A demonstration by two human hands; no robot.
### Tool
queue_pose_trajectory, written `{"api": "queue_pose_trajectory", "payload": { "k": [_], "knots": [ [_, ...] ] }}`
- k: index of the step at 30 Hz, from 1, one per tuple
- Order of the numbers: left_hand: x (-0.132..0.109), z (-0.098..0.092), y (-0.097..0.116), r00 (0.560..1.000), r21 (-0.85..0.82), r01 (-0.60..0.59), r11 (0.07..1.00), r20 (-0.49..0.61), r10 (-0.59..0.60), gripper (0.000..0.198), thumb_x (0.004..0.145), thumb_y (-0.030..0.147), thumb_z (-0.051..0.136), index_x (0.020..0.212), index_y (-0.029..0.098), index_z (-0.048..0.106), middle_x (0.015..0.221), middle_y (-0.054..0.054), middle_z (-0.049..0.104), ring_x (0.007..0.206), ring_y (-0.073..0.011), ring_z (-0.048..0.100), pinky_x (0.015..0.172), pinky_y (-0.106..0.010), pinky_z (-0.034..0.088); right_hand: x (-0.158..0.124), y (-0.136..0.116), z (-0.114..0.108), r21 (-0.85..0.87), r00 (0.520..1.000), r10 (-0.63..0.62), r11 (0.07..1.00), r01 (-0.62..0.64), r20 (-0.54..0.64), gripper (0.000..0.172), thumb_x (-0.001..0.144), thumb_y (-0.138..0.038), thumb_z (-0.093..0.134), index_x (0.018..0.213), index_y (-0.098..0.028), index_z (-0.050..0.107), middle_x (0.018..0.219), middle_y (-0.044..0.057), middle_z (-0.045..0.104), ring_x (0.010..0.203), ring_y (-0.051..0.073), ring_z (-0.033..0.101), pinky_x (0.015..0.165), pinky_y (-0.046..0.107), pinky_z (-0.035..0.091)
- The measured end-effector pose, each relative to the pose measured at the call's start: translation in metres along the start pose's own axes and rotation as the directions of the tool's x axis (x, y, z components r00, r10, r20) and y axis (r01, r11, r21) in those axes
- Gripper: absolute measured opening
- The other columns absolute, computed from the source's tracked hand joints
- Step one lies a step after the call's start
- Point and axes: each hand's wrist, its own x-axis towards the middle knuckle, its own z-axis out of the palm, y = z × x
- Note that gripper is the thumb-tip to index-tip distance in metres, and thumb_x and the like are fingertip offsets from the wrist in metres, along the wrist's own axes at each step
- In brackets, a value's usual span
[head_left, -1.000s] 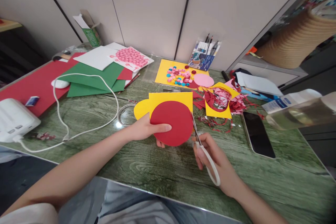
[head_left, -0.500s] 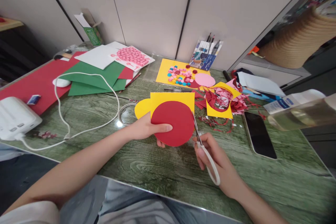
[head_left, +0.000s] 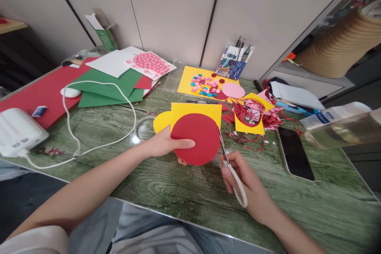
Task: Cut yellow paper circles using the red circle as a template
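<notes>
The left hand (head_left: 163, 145) pinches a red paper circle (head_left: 196, 139) together with the yellow sheet (head_left: 193, 110) behind it — thumb across the red face, fingers underneath — holding both just above the green tabletop (head_left: 178, 190). The right hand (head_left: 244, 182) is closed through the white loops of the scissors (head_left: 230, 166), whose blades meet the circle's right edge. Just beyond lie red paper scraps (head_left: 253, 113) on another yellow piece, and a dark phone (head_left: 294, 152) rests to the right.

Scissors (head_left: 230, 166) a shade more upright at the red circle (head_left: 195, 139) edge
</notes>
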Motion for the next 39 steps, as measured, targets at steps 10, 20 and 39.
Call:
{"api": "queue_pose_trajectory", "payload": {
  "k": [10, 20, 39],
  "knots": [
    [0.000, -0.002, 0.000, 0.997, 0.024, 0.038, 0.999, 0.070, -0.040, 0.029, 0.072, 0.031, 0.066, 0.092, 0.012, 0.058, 0.064, -0.004, 0.067, 0.046, -0.0138, 0.061, 0.040, -0.021, 0.048, 0.002, 0.001, 0.003, 0.145, 1.000, -0.004, 0.989, 0.006, -0.015, 0.022, 0.088, -0.045, 0.043, 0.095, -0.024, 0.041, 0.070, -0.005, 0.043, 0.053, 0.009, 0.040, 0.050, 0.023, 0.034],
    [0.000, -0.004, 0.001, 0.992, 0.032, 0.031, 0.999, 0.120, -0.035, 0.024, 0.074, 0.030, 0.064, 0.090, 0.012, 0.059, 0.062, -0.003, 0.066, 0.048, -0.0134, 0.061, 0.046, -0.022, 0.051, 0.000, 0.001, 0.000, 0.057, 1.000, -0.009, 0.998, 0.008, 0.006, 0.018, 0.091, -0.042, 0.040, 0.093, -0.024, 0.040, 0.065, -0.006, 0.041, 0.052, 0.009, 0.039, 0.051, 0.023, 0.032],
    [0.001, -0.017, 0.004, 0.984, 0.054, 0.083, 0.995, 0.152, -0.090, 0.023, 0.073, 0.027, 0.065, 0.090, 0.012, 0.060, 0.057, -0.003, 0.066, 0.041, -0.0115, 0.059, 0.044, -0.020, 0.051, -0.001, -0.002, -0.007, -0.038, 0.997, 0.042, 0.999, -0.039, 0.068, 0.021, 0.090, -0.044, 0.040, 0.098, -0.025, 0.040, 0.063, -0.007, 0.039, 0.051, 0.009, 0.037, 0.047, 0.022, 0.030]
  ]
}}
